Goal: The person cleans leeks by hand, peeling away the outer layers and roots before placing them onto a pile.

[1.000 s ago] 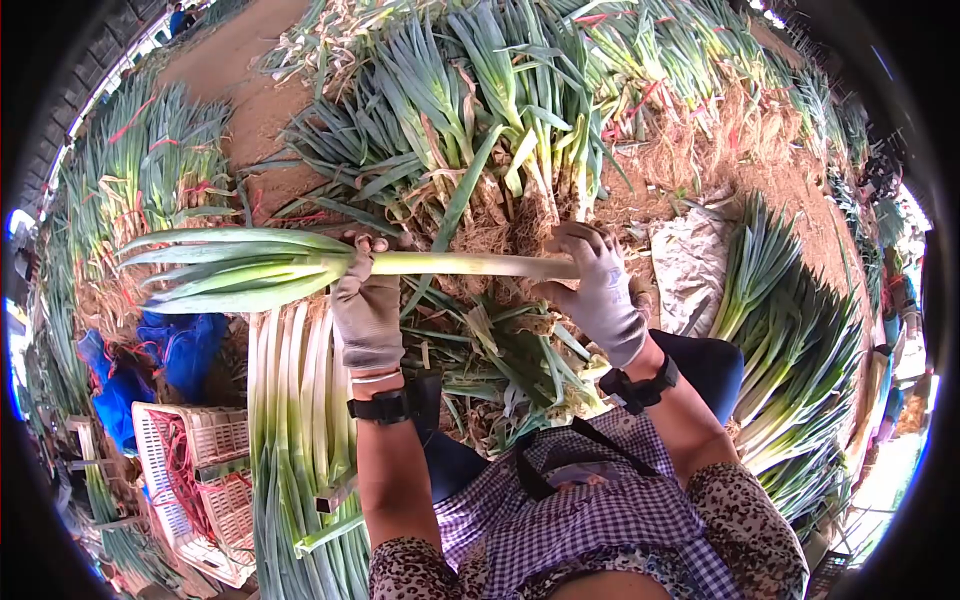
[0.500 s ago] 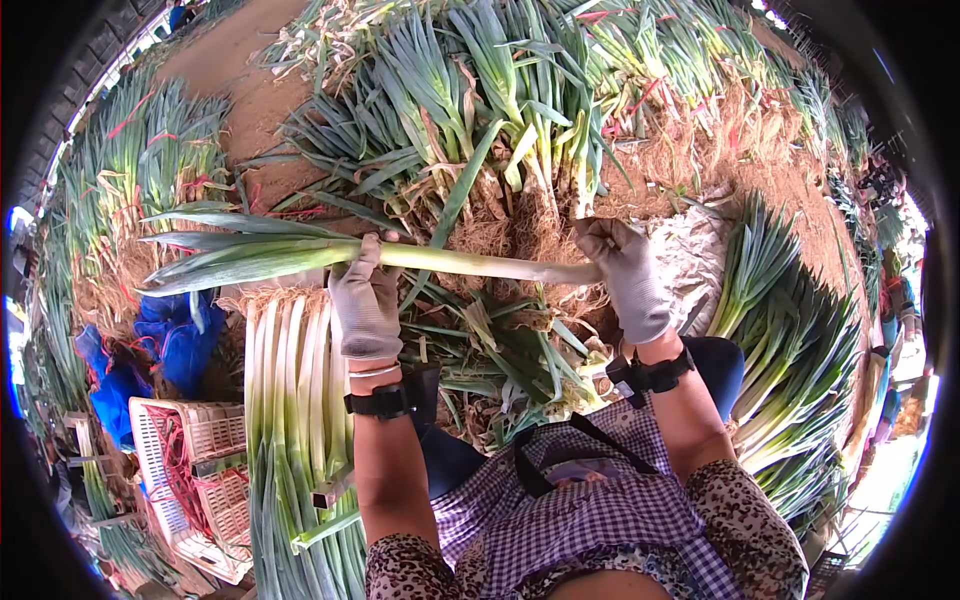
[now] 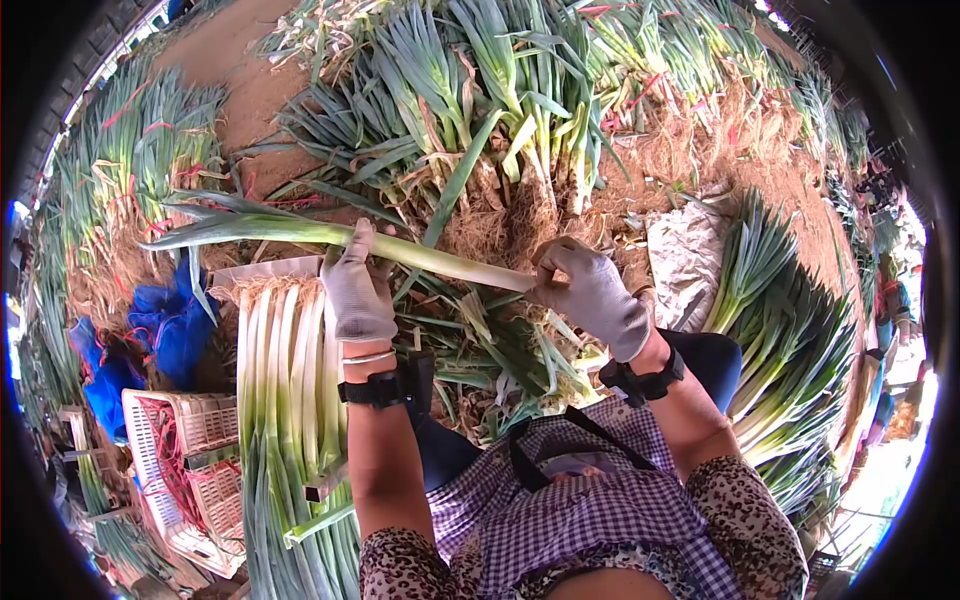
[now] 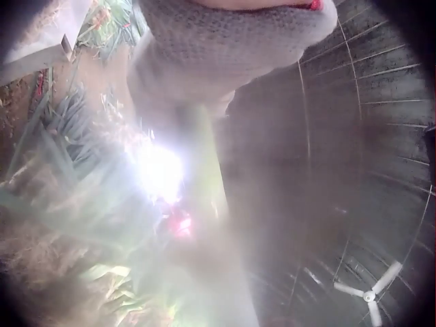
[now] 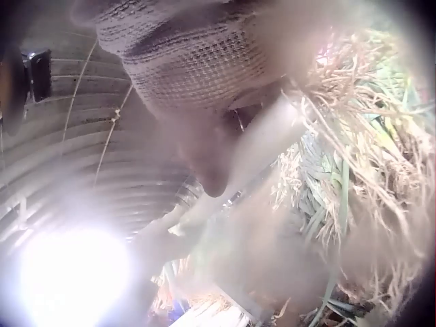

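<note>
Both hands wear pale gloves. In the head view the left hand (image 3: pixel 358 290) grips a long leek (image 3: pixel 440 262) where its green leaves meet the white stem, leaves pointing left. The right hand (image 3: pixel 590 295) pinches the leek's white lower end with curled fingers. The left wrist view is hazy, showing the gloved left hand (image 4: pixel 204 58) around the pale green stem (image 4: pixel 204 163). In the right wrist view the gloved right hand (image 5: pixel 197 75) is at the white stem (image 5: pixel 266 136), blurred.
Several leeks (image 3: pixel 285 370) lie in a row at the left, beside a crate (image 3: pixel 210 425) and blue cloth (image 3: pixel 175 325). Upright leek bundles (image 3: pixel 500 110) stand ahead. More leeks (image 3: pixel 790 370) lie at the right near a pale sheet (image 3: pixel 685 260). Loose leaves (image 3: pixel 480 345) cover the ground between.
The right hand has moved from the root end leftward along the white stem, its fingers now curled in. The leek's leaf end has risen slightly and shifted right.
</note>
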Demonstrator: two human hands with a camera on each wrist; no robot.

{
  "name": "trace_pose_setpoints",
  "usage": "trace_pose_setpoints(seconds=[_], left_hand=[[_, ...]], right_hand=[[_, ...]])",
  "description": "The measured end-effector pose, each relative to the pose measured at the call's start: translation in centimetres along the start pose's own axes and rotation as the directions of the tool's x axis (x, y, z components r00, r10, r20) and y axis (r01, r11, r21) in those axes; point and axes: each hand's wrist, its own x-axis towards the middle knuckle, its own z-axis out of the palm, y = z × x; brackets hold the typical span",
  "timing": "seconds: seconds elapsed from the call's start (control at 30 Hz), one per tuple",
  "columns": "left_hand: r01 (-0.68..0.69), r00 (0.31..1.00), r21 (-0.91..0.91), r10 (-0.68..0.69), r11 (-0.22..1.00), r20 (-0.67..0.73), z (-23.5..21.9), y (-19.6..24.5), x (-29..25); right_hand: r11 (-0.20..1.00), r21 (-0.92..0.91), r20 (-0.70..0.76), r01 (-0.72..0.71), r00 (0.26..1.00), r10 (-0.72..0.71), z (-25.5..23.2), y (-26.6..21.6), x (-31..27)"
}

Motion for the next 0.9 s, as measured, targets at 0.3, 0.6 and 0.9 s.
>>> trace_pose_setpoints(seconds=[0.3,0.6,0.9], left_hand=[[0.052,0.998,0.066,-0.049,0.996,-0.048,-0.1,-0.8,1.0],[-0.002,0.997,0.114,0.011,0.994,-0.082,0.6,-0.5,0.9],[-0.052,0.995,0.178,0.067,0.983,-0.080,1.0,-0.7,0.9]], right_hand=[[0.993,-0.057,-0.097,0.101,0.990,-0.106,1.7,0.7,-0.5],[0.609,0.777,-0.089,-0.157,0.931,0.354,1.6,1.6,-1.5],[0.996,0.046,-0.047,-0.082,0.995,0.084,0.1,-1.4,-1.9]])
